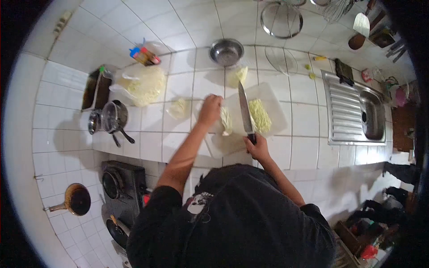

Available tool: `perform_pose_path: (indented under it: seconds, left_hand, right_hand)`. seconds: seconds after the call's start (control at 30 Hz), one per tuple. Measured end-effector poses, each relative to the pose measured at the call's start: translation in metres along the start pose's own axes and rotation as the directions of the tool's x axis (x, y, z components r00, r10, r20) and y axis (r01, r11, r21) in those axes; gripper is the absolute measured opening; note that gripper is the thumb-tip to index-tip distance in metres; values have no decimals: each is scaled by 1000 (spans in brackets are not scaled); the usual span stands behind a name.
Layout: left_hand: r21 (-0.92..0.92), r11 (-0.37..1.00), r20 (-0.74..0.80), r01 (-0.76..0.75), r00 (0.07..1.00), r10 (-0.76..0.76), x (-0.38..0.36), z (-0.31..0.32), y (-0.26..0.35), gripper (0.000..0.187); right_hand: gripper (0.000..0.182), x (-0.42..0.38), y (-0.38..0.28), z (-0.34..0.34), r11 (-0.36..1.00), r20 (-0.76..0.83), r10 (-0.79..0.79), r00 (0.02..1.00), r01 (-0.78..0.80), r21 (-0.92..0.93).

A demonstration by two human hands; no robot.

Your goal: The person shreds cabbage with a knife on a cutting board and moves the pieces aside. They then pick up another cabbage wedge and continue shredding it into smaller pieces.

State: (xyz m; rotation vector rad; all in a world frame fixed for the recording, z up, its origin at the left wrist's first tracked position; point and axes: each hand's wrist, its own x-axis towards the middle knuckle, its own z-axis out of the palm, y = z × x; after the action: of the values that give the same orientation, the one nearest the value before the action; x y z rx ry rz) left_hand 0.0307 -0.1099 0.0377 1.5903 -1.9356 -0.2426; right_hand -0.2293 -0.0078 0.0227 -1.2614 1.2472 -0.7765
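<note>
My right hand [258, 148] grips the black handle of a kitchen knife [244, 107], its long blade pointing away from me over a pale cutting board [278, 107]. Shredded cabbage [260, 117] lies on the board just right of the blade. Left of the knife is a cut cabbage piece [226, 121]. My left hand [210, 110] is beside that piece, fingers curled together; whatever they may hold is hidden. A larger cabbage chunk [237, 77] sits beyond the board's far edge. Further left, a small heap of pale cabbage [179, 108] rests on the tiles.
A plastic bag of shredded cabbage [147, 85] stands at the left, near pans [112, 117]. A metal bowl [226, 52] is against the back wall. To the right is a steel sink [355, 109]. A stove [123, 185] is at lower left.
</note>
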Motion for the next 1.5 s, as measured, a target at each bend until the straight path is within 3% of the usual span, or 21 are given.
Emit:
perform_pose_path:
  seconds: [0.07,0.13,0.27,0.33,0.37,0.43,0.47,0.53,0.67,0.73,0.87,0.97,1.07,1.13,1.2,1.27,1.37,1.5]
  left_hand:
    - [15,998,43,67,997,-67,0,2,49,14]
    - [-66,993,265,96,961,-75,2,9,70,14]
    - [118,993,169,-20,986,0,1,13,82,14]
    - [-14,997,-14,72,997,-72,-4,6,73,13]
    - [-37,980,-38,194,980,-196,-7,0,67,16]
    - [122,958,-175,260,956,-238,-10,-12,35,13]
    - [197,908,-120,369,928,-351,-13,-22,27,15]
    - [328,839,-69,435,896,-438,-15,-30,3,19]
    - [338,804,-37,490,860,-509,-14,-23,-34,26]
    - [347,740,21,576,784,-620,1,-16,-42,36]
    - [314,767,124,559,777,-617,23,-1,-39,42]
    - [321,768,200,554,753,-627,48,-2,-18,45]
    - [291,737,280,610,682,-676,62,-9,2,49]
    - [345,725,342,596,640,-688,69,-4,-13,50]
    - [364,742,351,563,655,-669,66,10,-42,48]
    - [377,756,359,534,669,-651,67,12,-52,47]
    - [358,737,446,573,588,-675,78,8,-51,41]
    - [471,764,534,442,546,-645,86,15,-60,34]
  right_hand:
    - [25,-6,-3,-8,998,21,55,998,-56,27]
    - [25,-3,4,-17,998,40,36,999,-37,44]
    - [25,5,4,-23,984,88,83,993,-96,152]
    - [24,6,16,-23,983,113,66,991,-84,162]
    - [23,8,23,-23,985,132,42,990,-63,163]
    - [25,10,21,-27,986,174,33,984,-61,157]
    - [27,9,18,-29,989,206,26,978,-56,138]
    - [27,8,13,-31,986,237,37,971,-75,150]
    - [26,8,1,-39,988,302,18,953,-62,139]
    - [26,12,7,-37,993,290,-6,957,-29,117]
    - [27,8,16,-36,993,279,-78,957,49,111]
    - [27,9,10,-38,993,301,-28,953,-8,119]
    - [27,10,12,-39,996,298,-69,952,51,68]
    - [25,9,3,-41,995,307,-32,951,2,97]
    - [23,7,-5,-44,991,318,7,948,-50,127]
    - [23,8,-8,-45,994,319,9,948,-45,105]
    - [23,7,-1,-40,987,294,-9,956,-38,156]
    - [24,8,-4,-45,994,282,-73,957,45,103]
